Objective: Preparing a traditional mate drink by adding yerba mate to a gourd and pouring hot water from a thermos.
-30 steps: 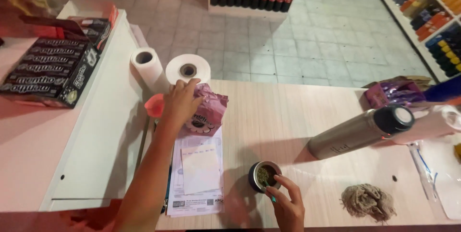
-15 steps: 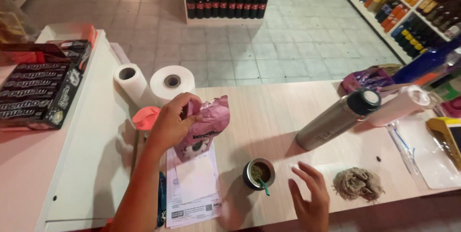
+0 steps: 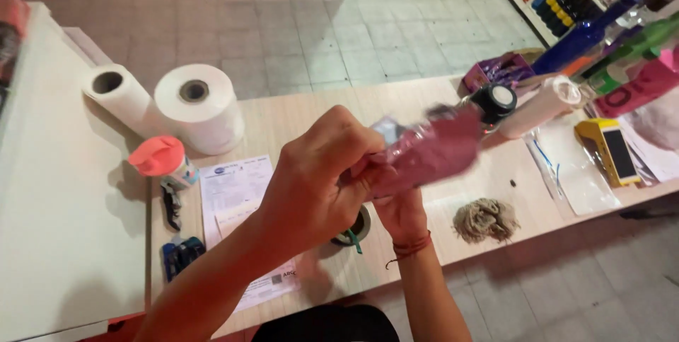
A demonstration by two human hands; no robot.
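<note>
- Your left hand (image 3: 318,183) is closed around the near end of a pink bag (image 3: 431,152), fingers wrapped over its crumpled edge.
- Your right hand (image 3: 401,213) comes up from below and grips the same bag from underneath; a red cord sits round that wrist.
- You hold the bag up in the air above the counter (image 3: 297,123), between your face and the worktop, not resting on anything. It is blurred, so you cannot read its shape closely; it runs from your hands up and to the right.
- Directly under your hands, a small round cup (image 3: 359,224) with a green straw stands on the counter, mostly hidden by your left hand.
- A printed paper sheet (image 3: 237,193) lies flat on the counter to the left of the cup.
- Past the sheet stand two white paper rolls (image 3: 201,105), touching each other, and just beside them a small container with a coral lid (image 3: 157,156).
- To the right of your hands, a tangle of twine (image 3: 484,218) lies on the counter.
- Beyond the bag, a flask with a black cap (image 3: 493,101) lies tilted, partly hidden behind the bag.
- Further right, a yellow handheld device (image 3: 612,151) lies next to a clear plastic sleeve (image 3: 566,172).
</note>
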